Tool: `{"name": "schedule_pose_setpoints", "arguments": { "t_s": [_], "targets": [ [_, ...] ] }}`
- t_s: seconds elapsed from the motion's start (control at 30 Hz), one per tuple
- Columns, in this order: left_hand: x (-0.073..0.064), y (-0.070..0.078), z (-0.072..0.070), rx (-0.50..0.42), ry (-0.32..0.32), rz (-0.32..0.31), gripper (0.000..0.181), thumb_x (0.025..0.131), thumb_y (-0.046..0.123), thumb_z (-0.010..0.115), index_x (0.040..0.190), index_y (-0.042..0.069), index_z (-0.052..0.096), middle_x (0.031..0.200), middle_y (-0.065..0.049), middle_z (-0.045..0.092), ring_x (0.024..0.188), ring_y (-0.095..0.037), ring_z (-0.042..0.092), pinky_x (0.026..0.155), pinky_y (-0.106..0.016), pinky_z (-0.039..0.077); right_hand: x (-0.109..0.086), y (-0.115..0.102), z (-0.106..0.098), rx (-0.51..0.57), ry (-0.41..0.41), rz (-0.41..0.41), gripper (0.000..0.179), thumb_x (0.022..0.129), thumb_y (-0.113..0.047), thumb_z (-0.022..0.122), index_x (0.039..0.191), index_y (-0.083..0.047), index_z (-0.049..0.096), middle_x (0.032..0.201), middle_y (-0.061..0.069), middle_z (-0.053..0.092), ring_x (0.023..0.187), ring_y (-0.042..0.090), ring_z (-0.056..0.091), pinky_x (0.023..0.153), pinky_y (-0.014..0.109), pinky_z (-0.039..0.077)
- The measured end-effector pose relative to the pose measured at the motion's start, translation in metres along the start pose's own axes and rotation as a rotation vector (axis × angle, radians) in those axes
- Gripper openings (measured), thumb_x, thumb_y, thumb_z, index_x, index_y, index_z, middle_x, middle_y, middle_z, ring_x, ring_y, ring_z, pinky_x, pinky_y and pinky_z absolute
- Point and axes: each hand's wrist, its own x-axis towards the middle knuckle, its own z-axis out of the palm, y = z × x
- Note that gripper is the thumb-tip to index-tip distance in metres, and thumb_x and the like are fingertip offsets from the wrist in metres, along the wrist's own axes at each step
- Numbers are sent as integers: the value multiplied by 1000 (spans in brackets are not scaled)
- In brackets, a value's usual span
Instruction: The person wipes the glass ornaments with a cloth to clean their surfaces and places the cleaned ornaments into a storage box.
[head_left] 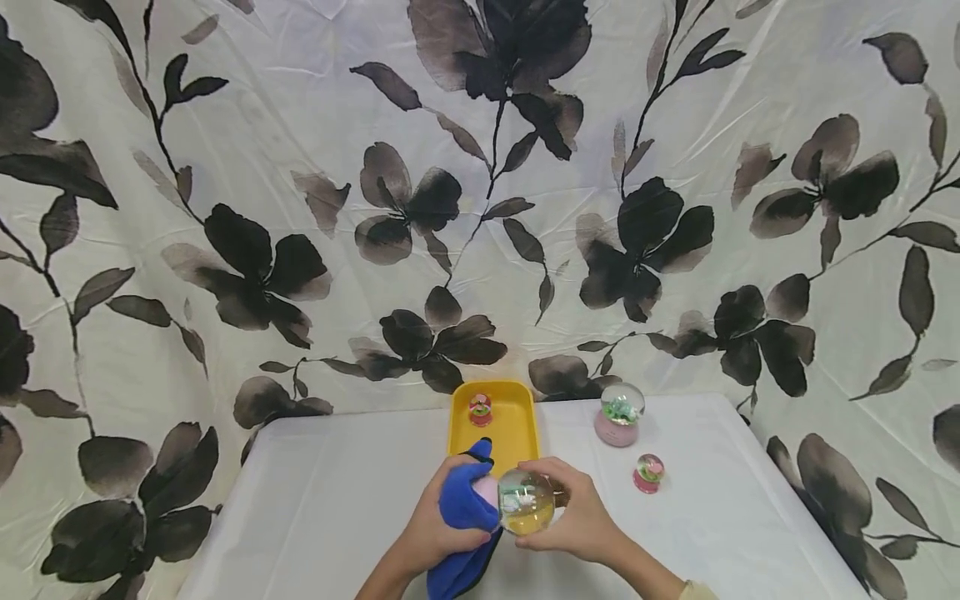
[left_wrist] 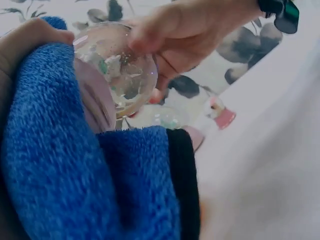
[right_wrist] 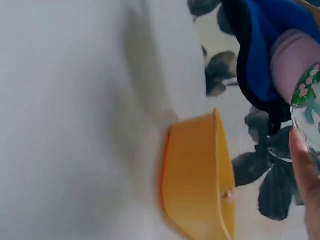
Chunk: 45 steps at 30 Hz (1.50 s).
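Note:
In the head view a snow globe is held tilted on its side above the front of the table, its glass ball to the right and its pink base to the left. My left hand grips that base through a blue plush cloth with black edging, which hangs below the hand. Fingers and thumb of my right hand curl round the glass ball. Small green and pink figures show inside the glass in the right wrist view.
Behind the hands stands a yellow tray with a small red-based snow globe inside. To the right on the white table are a larger pink-based snow globe and another small one. A floral curtain hangs behind.

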Motion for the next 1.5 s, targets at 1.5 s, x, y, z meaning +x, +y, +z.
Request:
{"name": "schedule_pose_setpoints", "arguments": {
  "t_s": [1.5],
  "targets": [
    [-5,-24,2,-32,-68,-26,86,66,11,84,138,20,38,126,-15,50,105,-33,54,82,-46,49,-17,12,8,21,-8,35,59,80,-12,80,131,-5,52,114,11,62,76,17,68,56,33,56]
  ]
}}
